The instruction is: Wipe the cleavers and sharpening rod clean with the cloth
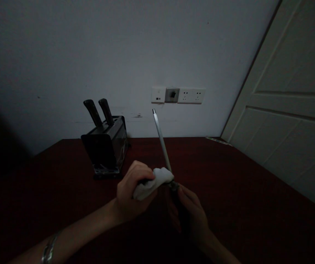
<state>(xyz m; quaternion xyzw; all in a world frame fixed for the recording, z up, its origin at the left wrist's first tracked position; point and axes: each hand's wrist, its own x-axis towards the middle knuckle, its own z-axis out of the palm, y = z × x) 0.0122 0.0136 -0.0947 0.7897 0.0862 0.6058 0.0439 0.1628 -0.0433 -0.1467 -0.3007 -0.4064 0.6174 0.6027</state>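
Observation:
My right hand (192, 211) grips the dark handle of a honing steel (162, 141). Its thin grey rod points up and slightly left, away from me. My left hand (135, 189) is closed around a folded white cloth (157, 181), which touches or lies right against the base of the rod, near the handle. Shadow hides most of the handle. Left of the hands and farther back, a dark knife block (105, 146) stands on the table, with two black-handled knives (99, 113) upright in its slots.
The dark red table (201, 165) reaches back to a pale wall (118, 47). Sockets (191, 95) and a switch plate (172, 95) sit on the wall behind the rod. On the right, a white panelled door (292, 91) leans into view. The light is dim.

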